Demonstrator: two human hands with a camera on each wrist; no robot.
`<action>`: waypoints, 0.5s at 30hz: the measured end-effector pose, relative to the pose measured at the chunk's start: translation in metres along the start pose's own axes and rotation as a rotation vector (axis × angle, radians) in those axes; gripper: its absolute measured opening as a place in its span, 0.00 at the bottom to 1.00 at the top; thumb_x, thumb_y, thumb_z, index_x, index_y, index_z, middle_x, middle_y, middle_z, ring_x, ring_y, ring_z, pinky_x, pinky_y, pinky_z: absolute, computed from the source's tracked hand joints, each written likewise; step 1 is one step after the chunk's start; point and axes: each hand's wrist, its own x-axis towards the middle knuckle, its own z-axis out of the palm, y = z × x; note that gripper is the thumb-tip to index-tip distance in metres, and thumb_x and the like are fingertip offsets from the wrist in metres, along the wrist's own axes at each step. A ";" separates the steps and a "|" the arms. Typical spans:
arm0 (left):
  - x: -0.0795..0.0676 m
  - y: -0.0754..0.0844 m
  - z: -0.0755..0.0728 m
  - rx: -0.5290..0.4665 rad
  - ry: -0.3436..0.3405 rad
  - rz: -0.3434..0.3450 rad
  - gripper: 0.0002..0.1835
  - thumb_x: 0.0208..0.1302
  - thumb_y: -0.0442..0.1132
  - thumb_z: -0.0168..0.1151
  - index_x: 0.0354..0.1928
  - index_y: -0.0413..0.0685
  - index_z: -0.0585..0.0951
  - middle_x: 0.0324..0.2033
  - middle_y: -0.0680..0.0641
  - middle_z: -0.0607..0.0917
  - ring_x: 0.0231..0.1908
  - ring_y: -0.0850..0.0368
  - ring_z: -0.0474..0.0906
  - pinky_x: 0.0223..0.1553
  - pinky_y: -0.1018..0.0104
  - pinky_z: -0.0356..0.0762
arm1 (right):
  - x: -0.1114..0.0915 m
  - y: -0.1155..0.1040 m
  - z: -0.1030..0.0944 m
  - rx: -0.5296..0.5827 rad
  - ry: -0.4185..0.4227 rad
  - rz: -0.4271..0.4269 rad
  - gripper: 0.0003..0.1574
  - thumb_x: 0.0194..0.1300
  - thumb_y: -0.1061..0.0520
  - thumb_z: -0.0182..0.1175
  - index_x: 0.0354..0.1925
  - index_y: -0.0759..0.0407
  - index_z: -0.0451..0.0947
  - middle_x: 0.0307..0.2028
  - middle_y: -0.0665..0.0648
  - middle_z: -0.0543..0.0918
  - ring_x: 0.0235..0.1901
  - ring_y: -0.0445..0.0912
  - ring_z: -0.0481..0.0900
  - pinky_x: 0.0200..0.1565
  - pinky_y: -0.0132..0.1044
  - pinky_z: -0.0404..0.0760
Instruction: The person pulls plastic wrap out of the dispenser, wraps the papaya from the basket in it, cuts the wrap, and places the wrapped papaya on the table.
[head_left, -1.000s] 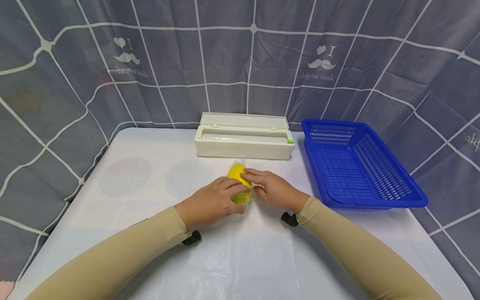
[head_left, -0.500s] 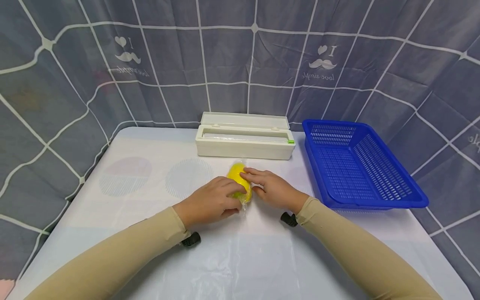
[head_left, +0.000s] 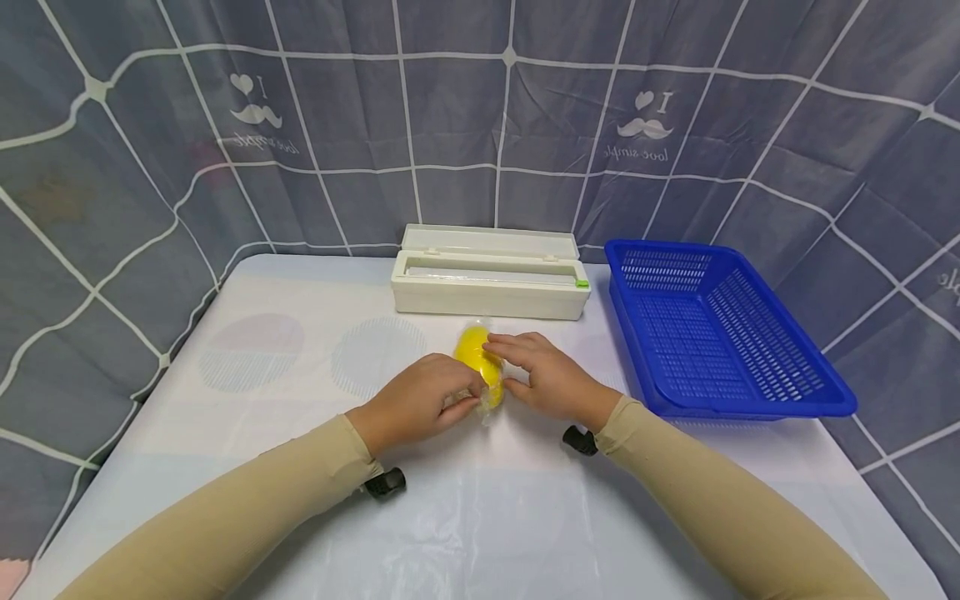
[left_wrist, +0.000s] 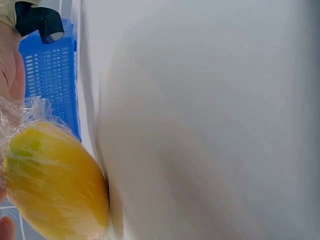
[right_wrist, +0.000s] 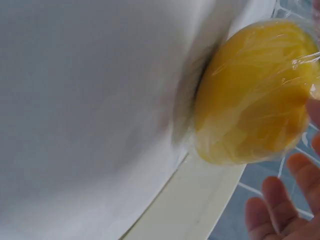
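Note:
A yellow, mango-like fruit (head_left: 472, 346) wrapped in clear cling film (left_wrist: 35, 112) lies on the white table in front of the person. A green patch marks its near end in the left wrist view. My left hand (head_left: 420, 398) is at that near end, thumb and fingers pinching the loose film there. On the fruit's right side, my right hand (head_left: 551, 375) rests its fingertips on the wrapped surface, fingers fairly straight. In the right wrist view, the lower fingers (right_wrist: 277, 202) are spread apart, away from the fruit (right_wrist: 255, 95).
Behind the fruit stands a white cling-film dispenser box (head_left: 487, 298) with its lid raised and a green slider at its right end. A blue plastic basket (head_left: 750, 408) sits at the right. Grey checked curtain (head_left: 450, 108) surrounds the table (head_left: 480, 517) at the back and sides.
My left fingers have drawn back from over the fruit to the film at its near end, uncovering more of the yellow surface. The right hand has barely moved.

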 end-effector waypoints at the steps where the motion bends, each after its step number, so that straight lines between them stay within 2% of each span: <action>1: 0.000 0.000 0.000 -0.021 0.002 -0.022 0.03 0.67 0.36 0.72 0.40 0.50 0.86 0.37 0.56 0.90 0.41 0.58 0.85 0.56 0.56 0.83 | -0.001 -0.001 0.000 0.013 0.007 -0.007 0.31 0.69 0.61 0.70 0.69 0.58 0.78 0.74 0.58 0.75 0.71 0.57 0.73 0.72 0.53 0.75; 4: 0.001 0.001 0.001 -0.073 0.000 -0.093 0.03 0.67 0.36 0.72 0.41 0.48 0.87 0.38 0.54 0.91 0.42 0.56 0.86 0.57 0.55 0.83 | -0.003 -0.003 0.000 0.058 0.014 -0.030 0.22 0.66 0.60 0.72 0.58 0.58 0.83 0.71 0.59 0.77 0.72 0.57 0.72 0.72 0.52 0.75; 6: 0.001 0.001 0.001 -0.105 0.001 -0.145 0.03 0.68 0.36 0.71 0.41 0.47 0.87 0.40 0.53 0.91 0.43 0.55 0.87 0.56 0.55 0.84 | -0.004 -0.005 0.002 0.076 0.012 -0.039 0.20 0.63 0.59 0.75 0.52 0.57 0.81 0.69 0.60 0.78 0.71 0.56 0.73 0.72 0.52 0.75; 11: 0.004 0.003 0.002 -0.192 0.023 -0.273 0.03 0.69 0.35 0.69 0.42 0.47 0.85 0.40 0.50 0.91 0.43 0.53 0.87 0.49 0.54 0.86 | -0.006 -0.009 0.006 0.079 0.006 -0.037 0.33 0.53 0.49 0.84 0.44 0.55 0.71 0.61 0.59 0.76 0.64 0.53 0.75 0.66 0.47 0.80; 15: 0.006 0.003 0.002 -0.242 0.064 -0.322 0.03 0.69 0.34 0.68 0.41 0.46 0.83 0.38 0.49 0.92 0.37 0.55 0.87 0.39 0.58 0.84 | -0.007 -0.013 0.013 0.020 0.041 -0.034 0.40 0.46 0.41 0.87 0.42 0.55 0.70 0.57 0.57 0.74 0.56 0.49 0.75 0.55 0.41 0.82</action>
